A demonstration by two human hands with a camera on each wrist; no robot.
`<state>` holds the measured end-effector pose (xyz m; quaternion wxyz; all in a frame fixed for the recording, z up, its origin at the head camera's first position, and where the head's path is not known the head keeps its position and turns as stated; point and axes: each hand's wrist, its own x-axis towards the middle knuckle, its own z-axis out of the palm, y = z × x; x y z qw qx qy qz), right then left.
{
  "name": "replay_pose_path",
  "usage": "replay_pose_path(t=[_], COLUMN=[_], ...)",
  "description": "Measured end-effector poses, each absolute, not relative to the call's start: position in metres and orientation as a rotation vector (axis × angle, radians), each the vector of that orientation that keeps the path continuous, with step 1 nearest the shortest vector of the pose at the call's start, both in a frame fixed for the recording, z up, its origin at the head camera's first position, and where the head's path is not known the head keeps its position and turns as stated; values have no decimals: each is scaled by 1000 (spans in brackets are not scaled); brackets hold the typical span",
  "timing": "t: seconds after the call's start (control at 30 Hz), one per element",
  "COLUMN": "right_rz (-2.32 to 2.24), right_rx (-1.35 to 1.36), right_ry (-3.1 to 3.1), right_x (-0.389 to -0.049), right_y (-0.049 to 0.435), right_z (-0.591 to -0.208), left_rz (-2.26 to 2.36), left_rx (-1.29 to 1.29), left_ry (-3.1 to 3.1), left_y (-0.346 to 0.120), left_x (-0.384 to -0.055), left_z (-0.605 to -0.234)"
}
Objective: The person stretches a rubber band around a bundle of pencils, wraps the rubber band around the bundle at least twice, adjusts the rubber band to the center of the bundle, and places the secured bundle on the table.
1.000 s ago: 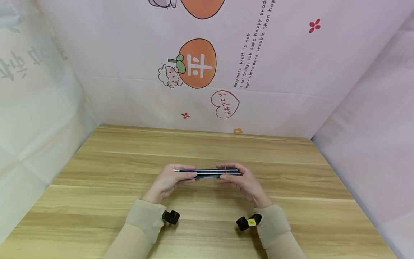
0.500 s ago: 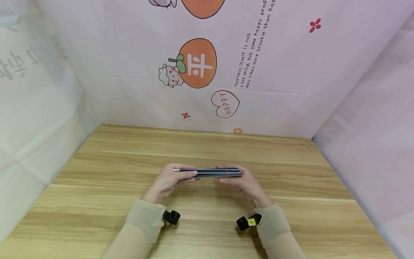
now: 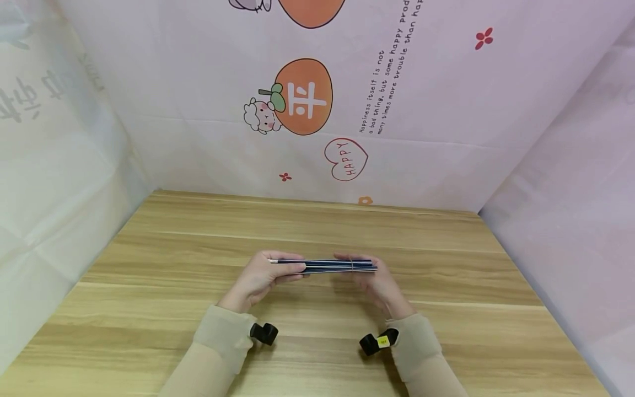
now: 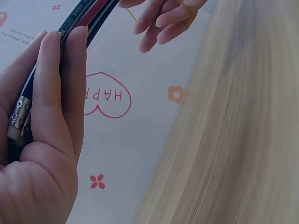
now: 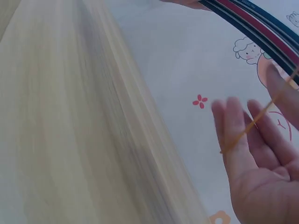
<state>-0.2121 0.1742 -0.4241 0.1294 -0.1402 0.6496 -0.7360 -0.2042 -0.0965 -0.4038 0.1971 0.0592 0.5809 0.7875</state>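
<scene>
My left hand (image 3: 260,275) grips one end of a bundle of dark blue pencils (image 3: 327,266), fingers and thumb wrapped around them. In the left wrist view, metal ferrules with erasers (image 4: 18,119) show beside the palm, and a red pencil (image 4: 92,13) lies among the dark ones. Around the bundle's other end runs a thin orange rubber band (image 3: 352,263). My right hand (image 5: 266,172) is beside and behind that end, its fingers spread and fairly straight. The band (image 5: 252,123) stretches from the pencils across these fingers. In the head view the pencils partly hide this hand.
Below the hands spreads a wood-grain table (image 3: 317,226). A white printed cloth (image 3: 421,165) hangs behind it, with more cloth at both sides. Each wrist wears a beige cuff with a small black camera (image 3: 264,333).
My right thumb and fingers have come off the pencils' front, leaving that end more exposed. The bundle has shifted slightly right. My left hand keeps its grip.
</scene>
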Motion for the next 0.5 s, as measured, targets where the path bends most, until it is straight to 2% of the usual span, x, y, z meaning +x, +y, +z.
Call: replay_pose_path(t=[0.13,0.5], right_rz=[-2277,-2470], right_rx=[-292,-284], right_ry=[1792,1194], right_x=[-211,-207], right_y=[171,162], right_z=[-425,-422], left_rz=[2203,2218], left_rx=[177,178], left_ry=[1614,1593], left_y=[-95,-93], left_x=[-203,-201], left_z=[-402,-401])
